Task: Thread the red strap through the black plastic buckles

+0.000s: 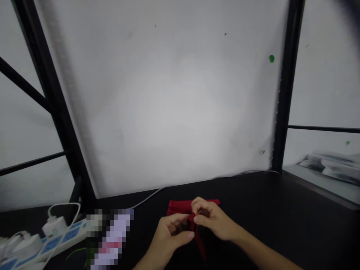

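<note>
Red fabric (191, 222) is gathered in a small bunch between my two hands, and a narrow tail of it hangs down toward the front. My left hand (168, 234) has its fingers curled round the bunch from the left, thumb in front. From the right, my right hand (211, 219) pinches the top of the same fabric between thumb and fingers. Just behind the hands, a flat red fabric piece (180, 205) lies on the black table (244, 198). Whether it joins the held fabric is hidden by my fingers.
A white power strip (60, 240) with blue sockets, plugs and cables lies at the left, beside a pixelated, mostly lilac object (112, 240). A thin cable (149, 197) runs along the table's back edge. Black frame posts (284, 90) flank the white panel (180, 93). Plastic bags (334, 163) lie at the right.
</note>
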